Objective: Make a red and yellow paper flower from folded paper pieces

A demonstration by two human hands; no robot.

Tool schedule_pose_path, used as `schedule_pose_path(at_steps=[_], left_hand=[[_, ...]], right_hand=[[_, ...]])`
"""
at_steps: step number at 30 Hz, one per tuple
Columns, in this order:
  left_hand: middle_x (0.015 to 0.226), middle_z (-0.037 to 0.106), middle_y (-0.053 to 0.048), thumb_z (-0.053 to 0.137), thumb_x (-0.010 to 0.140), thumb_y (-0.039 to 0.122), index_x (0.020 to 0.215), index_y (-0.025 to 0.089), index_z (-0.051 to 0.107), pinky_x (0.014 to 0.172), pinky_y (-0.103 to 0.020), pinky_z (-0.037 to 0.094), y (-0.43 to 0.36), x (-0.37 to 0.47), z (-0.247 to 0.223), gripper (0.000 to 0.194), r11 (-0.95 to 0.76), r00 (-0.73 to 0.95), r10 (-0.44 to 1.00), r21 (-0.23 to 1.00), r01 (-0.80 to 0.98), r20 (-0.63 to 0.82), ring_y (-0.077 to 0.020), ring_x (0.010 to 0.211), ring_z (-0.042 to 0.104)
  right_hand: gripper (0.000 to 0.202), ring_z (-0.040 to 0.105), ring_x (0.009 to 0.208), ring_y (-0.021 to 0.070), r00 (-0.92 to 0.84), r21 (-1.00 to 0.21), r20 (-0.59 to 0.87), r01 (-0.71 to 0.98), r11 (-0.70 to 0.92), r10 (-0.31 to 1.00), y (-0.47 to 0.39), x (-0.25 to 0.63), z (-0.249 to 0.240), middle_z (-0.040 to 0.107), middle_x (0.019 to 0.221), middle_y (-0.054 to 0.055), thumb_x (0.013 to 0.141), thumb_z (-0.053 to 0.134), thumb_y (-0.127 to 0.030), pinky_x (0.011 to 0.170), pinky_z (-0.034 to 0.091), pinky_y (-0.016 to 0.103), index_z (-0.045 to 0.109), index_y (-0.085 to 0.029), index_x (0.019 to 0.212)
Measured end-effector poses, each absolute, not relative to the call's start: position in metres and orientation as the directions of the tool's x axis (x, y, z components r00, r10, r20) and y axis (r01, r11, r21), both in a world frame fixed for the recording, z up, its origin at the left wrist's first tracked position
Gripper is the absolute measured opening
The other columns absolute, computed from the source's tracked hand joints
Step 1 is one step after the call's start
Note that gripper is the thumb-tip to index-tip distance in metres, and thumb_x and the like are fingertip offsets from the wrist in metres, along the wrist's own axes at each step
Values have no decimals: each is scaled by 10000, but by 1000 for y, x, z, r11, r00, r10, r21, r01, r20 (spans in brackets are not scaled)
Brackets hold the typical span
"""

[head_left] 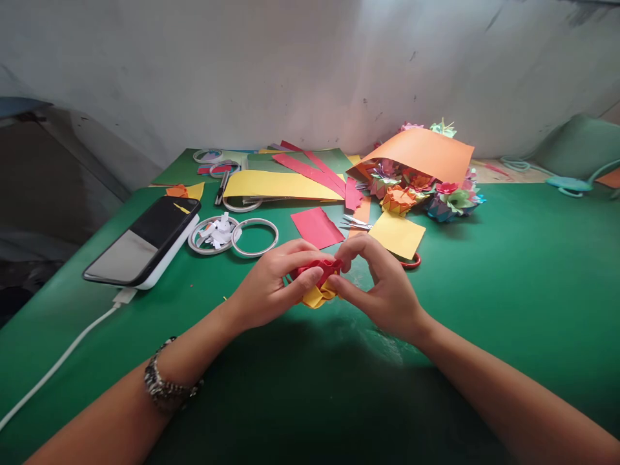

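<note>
Between my hands, just above the green table, is a small folded paper piece (318, 296), red on top and yellow below. My left hand (276, 281) grips it from the left, thumb across its front. My right hand (380, 284) pinches its right edge between thumb and fingertips. Parts of the paper are hidden by my fingers. Right behind it lie a red paper square (317, 227) and a yellow paper square (400, 235). Scissors (357, 223) are partly under the yellow square, with a red handle showing at its lower right.
A phone (145, 242) lies on a white block with a cable (62, 365) at left. Tape rolls (255, 237), one holding white scraps (217, 231), sit beside it. Farther back are a yellow strip (283, 186), red strips (310, 169) and paper flowers (402, 199) under an orange sheet (426, 154).
</note>
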State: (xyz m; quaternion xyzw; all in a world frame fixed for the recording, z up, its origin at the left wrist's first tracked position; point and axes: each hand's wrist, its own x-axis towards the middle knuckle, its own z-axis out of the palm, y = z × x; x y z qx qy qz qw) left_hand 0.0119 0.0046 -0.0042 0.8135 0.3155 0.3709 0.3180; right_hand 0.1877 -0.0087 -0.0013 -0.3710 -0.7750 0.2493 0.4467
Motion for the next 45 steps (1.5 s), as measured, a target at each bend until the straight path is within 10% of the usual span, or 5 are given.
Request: schedule_pose_path(at_steps=[12, 18, 22, 32, 45], left_hand=[[799, 603, -13, 387, 864, 284, 832, 160, 644, 691, -233, 412, 6, 13, -1, 287, -532, 586, 767, 768, 356, 260, -124, 753, 529], [744, 570, -6, 334, 876, 343, 829, 159, 624, 614, -231, 397, 6, 13, 1, 347, -489, 546, 804, 785, 381, 236, -125, 683, 498], [719, 561, -10, 278, 887, 354, 792, 153, 604, 623, -247, 402, 5, 13, 1, 395, -452, 535, 821, 801, 393, 200, -131, 676, 493], [1198, 457, -96, 663, 642, 422, 1302, 262, 256, 766, -323, 459, 2, 9, -4, 791, -398, 479, 848, 869, 294, 226, -197, 917, 528], [925, 608, -53, 487, 787, 469, 1040, 176, 543, 579, -207, 444, 10, 7, -2, 391, -256, 525, 841, 951, 173, 130, -143, 737, 566]], right_hand=[[37, 474, 728, 109, -463, -683, 476, 341, 646, 748, -4, 194, 2, 495, 797, 17, 803, 518, -181, 668, 446, 260, 529, -179, 837], [323, 493, 782, 123, -516, -768, 451, 190, 611, 728, -1, 199, 2, 504, 950, 39, 764, 591, -273, 716, 476, 290, 476, -217, 1061], [110, 494, 796, 125, -490, -698, 534, 205, 687, 689, 0, 197, 1, 491, 842, 21, 765, 600, -211, 716, 469, 288, 555, -208, 865], [67, 492, 789, 129, -292, -778, 517, 231, 584, 805, 1, 196, -1, 499, 783, 16, 796, 530, -183, 676, 446, 290, 538, -196, 731], [105, 516, 675, 89, -373, -926, 320, 69, 370, 871, -1, 194, 2, 507, 755, 1, 774, 577, -256, 586, 474, 238, 549, -176, 713]])
